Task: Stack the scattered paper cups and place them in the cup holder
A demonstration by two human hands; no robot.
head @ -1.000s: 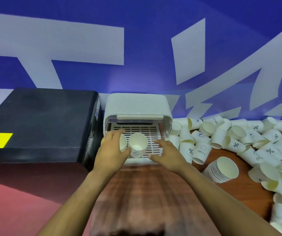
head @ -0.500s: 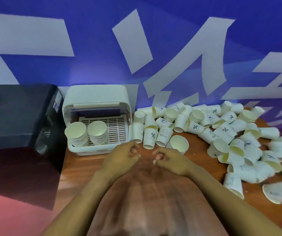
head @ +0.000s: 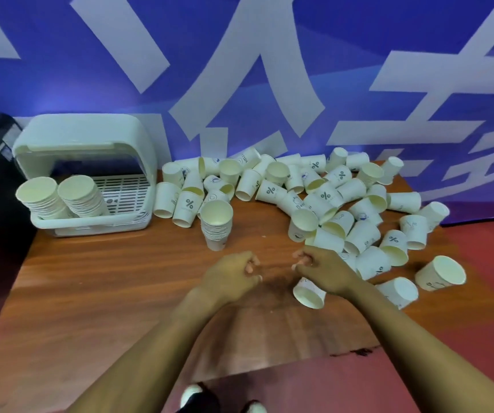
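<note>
Two bare hands hover over a wooden table (head: 96, 281), fingers loosely curled. The left hand (head: 230, 277) holds nothing. The right hand (head: 321, 271) sits above a tipped paper cup (head: 309, 293); whether it grips it is unclear. Scattered cups (head: 323, 198) lie beyond, one stack (head: 216, 223) standing nearby. The cup holder (head: 90, 186), far left, contains two stacks.

Both bare forearms reach forward side by side. The left hand (head: 230, 275) and the right hand (head: 321, 271) hover near each other, palms down, fingers loosely curled inward, holding nothing.
</note>
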